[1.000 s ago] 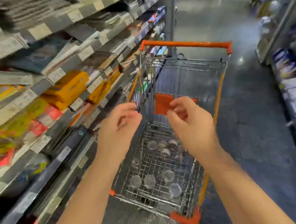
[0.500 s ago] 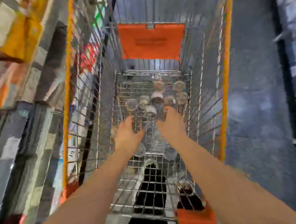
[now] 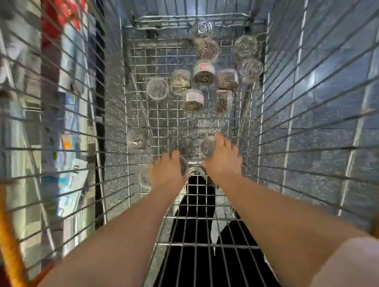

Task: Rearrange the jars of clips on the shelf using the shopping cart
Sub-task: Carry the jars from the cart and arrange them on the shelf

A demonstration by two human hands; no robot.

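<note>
Both arms reach down into the cart. Left hand is palm-down, fingers curled over a jar on the wire floor. The picture is too blurred to tell its grip. Right hand is narrow, fingers round the right jar. More jars cluster at the far end, one lone jar by the left wall. Shelf goods show through the wires.

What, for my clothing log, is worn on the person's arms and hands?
The left forearm and right forearm carry no watch, bracelet or glove. The left hand and right hand are bare, with no ring visible. A pale short sleeve covers the right upper arm.
</note>
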